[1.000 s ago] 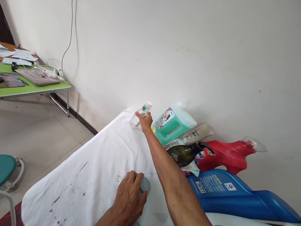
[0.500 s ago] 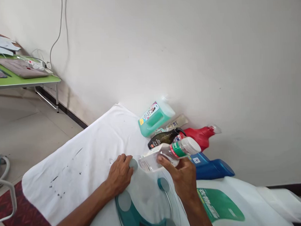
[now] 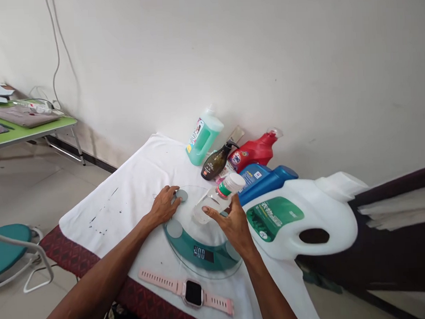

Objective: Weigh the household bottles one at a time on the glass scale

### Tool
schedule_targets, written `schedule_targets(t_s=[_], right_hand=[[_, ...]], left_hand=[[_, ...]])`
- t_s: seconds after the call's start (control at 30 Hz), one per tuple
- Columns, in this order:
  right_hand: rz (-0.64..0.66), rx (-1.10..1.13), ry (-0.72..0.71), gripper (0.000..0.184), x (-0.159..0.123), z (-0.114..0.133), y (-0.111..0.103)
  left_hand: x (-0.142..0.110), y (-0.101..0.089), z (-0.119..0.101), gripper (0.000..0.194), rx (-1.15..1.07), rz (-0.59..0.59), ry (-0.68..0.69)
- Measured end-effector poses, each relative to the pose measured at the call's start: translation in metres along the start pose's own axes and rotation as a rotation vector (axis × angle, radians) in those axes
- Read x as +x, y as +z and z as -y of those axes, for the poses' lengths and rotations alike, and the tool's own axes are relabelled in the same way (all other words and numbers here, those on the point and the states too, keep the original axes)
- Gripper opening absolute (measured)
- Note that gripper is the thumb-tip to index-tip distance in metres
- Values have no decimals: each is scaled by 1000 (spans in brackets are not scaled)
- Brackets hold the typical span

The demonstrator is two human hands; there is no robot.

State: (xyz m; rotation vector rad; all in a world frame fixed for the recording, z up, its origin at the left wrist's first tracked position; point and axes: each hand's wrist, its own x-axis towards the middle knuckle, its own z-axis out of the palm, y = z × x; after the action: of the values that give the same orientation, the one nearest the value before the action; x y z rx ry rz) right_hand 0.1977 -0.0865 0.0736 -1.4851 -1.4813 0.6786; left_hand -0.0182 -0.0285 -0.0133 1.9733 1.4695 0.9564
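A clear bathroom scale (image 3: 183,256) with a teal curved band, grey round pads and lit digits on its display lies on the white cloth. My left hand (image 3: 165,204) rests at its left edge by a grey pad, thumb and fingers apart. In my right hand (image 3: 232,224) is a clear plastic bottle (image 3: 209,204) with a green and red label and white cap, tilted over the scale's glass. Whether its base touches the glass I cannot tell. Some right fingers are hidden behind the bottle.
Against the wall stand a green bottle (image 3: 201,139), a dark pump bottle (image 3: 216,161), a red detergent bottle (image 3: 254,153) and blue bottles (image 3: 251,176). A large white jug (image 3: 287,212) lies at right. A pink smartwatch (image 3: 193,293) lies in front; a teal stool (image 3: 11,245) stands left.
The view has shifted, bringing the watch, the scale's display and the whole jug into sight. My right hand still grips the bottle; my left hand stays at the scale's edge.
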Motion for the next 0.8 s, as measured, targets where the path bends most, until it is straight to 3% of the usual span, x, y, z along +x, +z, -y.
schedule_targets(t_s=[0.07, 0.13, 0.2, 0.3, 0.5, 0.8], right_hand=[[-56, 67, -15, 80, -11, -10, -5], [-190, 99, -37, 69, -28, -26, -13], [-339, 43, -37, 57, -48, -43, -22], [-473, -135, 31, 56, -75, -66, -32], [-406, -137, 206, 66, -85, -88, -34], [-304, -94, 234, 75, -79, -95, -34]], left_hand=[[1, -1, 1, 35, 4, 11, -6], [2, -2, 1, 37, 4, 27, -14], [3, -3, 0, 38, 3, 42, -22], [5, -4, -3, 39, -2, 51, -37], [7, -5, -7, 40, 15, 48, -65], [8, -6, -9, 41, 17, 43, -62]])
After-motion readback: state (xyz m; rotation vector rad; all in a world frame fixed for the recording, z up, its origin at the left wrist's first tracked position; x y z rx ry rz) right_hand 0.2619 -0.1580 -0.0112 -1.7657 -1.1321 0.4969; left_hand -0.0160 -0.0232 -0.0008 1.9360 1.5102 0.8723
